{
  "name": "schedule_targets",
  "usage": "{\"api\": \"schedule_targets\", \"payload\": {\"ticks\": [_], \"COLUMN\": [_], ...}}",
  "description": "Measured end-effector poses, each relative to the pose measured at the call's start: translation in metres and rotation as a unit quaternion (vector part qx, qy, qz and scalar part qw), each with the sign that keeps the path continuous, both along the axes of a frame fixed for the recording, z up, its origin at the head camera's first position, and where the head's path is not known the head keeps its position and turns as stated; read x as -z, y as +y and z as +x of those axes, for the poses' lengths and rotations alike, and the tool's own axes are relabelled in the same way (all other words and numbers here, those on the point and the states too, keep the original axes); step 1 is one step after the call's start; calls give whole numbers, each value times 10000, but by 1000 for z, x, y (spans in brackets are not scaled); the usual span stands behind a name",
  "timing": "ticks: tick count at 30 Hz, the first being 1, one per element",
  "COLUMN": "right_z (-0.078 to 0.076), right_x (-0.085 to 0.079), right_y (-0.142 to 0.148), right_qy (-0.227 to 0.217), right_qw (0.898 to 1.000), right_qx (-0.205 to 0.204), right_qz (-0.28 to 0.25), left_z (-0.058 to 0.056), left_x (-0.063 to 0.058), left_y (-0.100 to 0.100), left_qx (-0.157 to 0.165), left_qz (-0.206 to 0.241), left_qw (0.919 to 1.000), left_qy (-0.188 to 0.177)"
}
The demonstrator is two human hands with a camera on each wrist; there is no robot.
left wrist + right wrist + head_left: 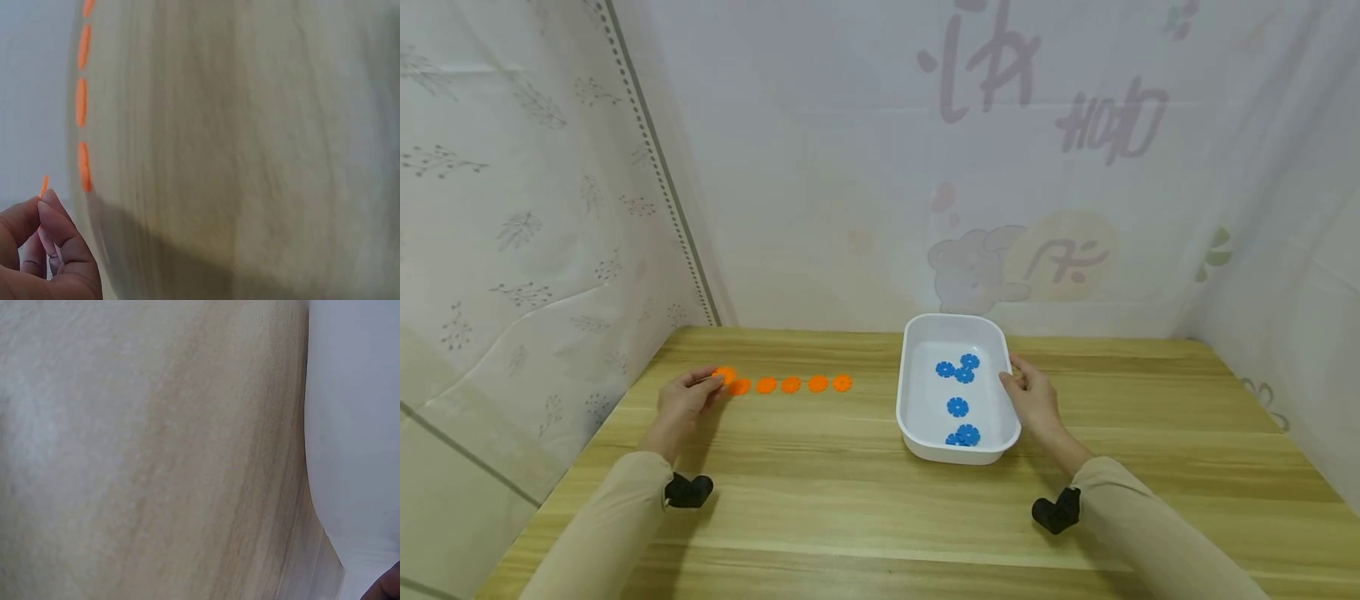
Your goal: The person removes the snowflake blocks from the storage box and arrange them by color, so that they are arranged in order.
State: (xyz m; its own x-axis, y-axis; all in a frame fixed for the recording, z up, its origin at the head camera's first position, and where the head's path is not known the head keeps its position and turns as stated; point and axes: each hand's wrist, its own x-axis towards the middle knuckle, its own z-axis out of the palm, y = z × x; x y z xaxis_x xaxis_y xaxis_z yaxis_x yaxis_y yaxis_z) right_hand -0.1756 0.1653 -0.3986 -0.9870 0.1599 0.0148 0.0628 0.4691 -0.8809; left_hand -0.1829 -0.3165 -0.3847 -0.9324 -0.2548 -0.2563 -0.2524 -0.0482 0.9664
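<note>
From where I stand, the person's left hand (685, 398) has an orange snowflake disc (725, 375) pinched between thumb and fingertips, seen almost edge-on from the wrist and apparently just off the bench (820, 500). Running away from that hand to its right is a straight row of five orange discs (791, 385), flat and closely spaced; the held one hangs just beside the row's near end, overlapping it from the head view. Well to the left hand's right, and directly left of the right hand (1032, 397), is a white plastic tray (921, 400), whose side rim the right hand grips, thumb over the edge. Inside lie several blue discs (957, 407), some overlapping too much to count. I'd judge the orange line nearly finished, with this sixth disc not yet set down and the blue ones not yet laid out, if they are to be.
</note>
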Motion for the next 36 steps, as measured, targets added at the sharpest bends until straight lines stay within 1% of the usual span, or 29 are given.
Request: {"api": "schedule_targets", "payload": {"ticks": [5, 11, 15, 20, 23, 26, 27, 29, 31, 33, 34, 36], "right_z": [-1, -1, -1, -1, -1, -2, -2, -2, -2, -1, -1, -1], "right_x": [0, 0, 0, -1, 0, 0, 0, 0, 0, 0, -1, -1], "right_y": [0, 0, 0, 0, 0, 0, 0, 0, 0, 0, 0, 0], "right_qy": [23, 24, 11, -8, -11, 2, 11, 36, 58, 62, 61, 56], "right_qw": [10000, 10000, 10000, 10000, 10000, 10000, 10000, 10000, 10000, 10000, 10000, 10000], "right_qx": [-12, 3, -4, -4, 5, 5, 8, 4, -1, -5, -12, -17], "right_qz": [35, 40, 26, 28, 41, 55, 56, 62, 66, 63, 61, 58], "left_z": [1, 2, -1, -3, -4, -5, -6, -6, -6, -6, -6, -5], "left_x": [2, 3, 6, 10, 12, 13, 13, 14, 14, 14, 14, 14], "left_y": [-5, -7, -8, -10, -10, -10, -10, -10, -10, -9, -9, -8], "left_qx": [-62, -62, -86, -14, -93, -196, -216, -229, -251, -283, -309, -352], "left_qz": [-68, -475, -750, -913, -1037, -1371, -1518, -1930, -2483, -3011, -3244, -3576], "left_qw": [9999, 9985, 9970, 9958, 9946, 9904, 9882, 9809, 9684, 9532, 9454, 9332], "left_qy": [-75, -249, -195, -34, 19, 38, 28, 31, 4, -23, -28, -55]}}
